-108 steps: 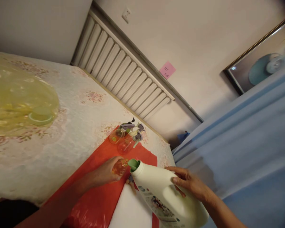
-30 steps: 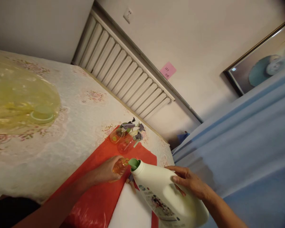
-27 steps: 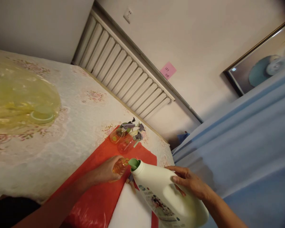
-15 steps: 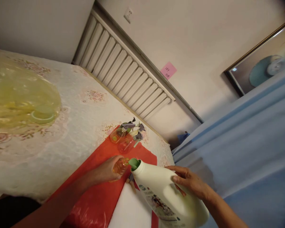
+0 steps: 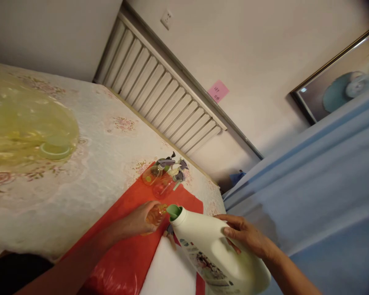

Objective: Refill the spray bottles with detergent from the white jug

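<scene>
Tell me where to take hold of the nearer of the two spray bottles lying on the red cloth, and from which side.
Take the nearer spray bottle by its clear round body, probably from above, fingers across its width. It lies on its side on the red cloth, its trigger head against the other spray bottle, so the body is its freest part. The left hand is busy holding a small amber bottle.

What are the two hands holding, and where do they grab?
Left hand wraps the small orange bottle's body; right hand grips the white jug at its handle side.
</scene>
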Motion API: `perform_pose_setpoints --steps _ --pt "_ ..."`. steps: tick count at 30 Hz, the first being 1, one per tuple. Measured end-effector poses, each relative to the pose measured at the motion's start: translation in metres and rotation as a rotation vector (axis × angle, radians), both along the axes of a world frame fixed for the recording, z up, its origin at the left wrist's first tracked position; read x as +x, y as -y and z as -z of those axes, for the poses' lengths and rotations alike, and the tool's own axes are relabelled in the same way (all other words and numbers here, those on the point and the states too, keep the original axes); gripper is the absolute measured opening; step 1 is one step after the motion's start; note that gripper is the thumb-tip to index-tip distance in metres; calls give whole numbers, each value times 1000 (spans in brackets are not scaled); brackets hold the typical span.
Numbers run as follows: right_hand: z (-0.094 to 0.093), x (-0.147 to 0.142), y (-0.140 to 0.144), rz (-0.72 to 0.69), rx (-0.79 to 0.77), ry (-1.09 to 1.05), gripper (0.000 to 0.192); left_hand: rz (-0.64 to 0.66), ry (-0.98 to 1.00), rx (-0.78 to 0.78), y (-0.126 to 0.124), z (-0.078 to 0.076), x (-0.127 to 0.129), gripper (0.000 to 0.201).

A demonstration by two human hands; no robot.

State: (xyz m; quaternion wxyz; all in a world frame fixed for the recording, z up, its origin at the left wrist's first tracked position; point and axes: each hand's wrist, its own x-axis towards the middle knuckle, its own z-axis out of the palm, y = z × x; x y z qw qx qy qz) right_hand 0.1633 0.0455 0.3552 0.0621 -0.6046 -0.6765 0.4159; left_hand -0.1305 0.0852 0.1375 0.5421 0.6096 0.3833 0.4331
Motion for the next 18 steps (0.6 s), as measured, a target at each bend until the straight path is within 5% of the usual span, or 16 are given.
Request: perform_pose_setpoints --steps 8,18 --pt "0 0 0 -7 -19 2 64 -28 -6 4 -3 7 0 51" --pt "-1 -2 0 -13 -15 3 62 -6 21 18 1 -6 -3 43"
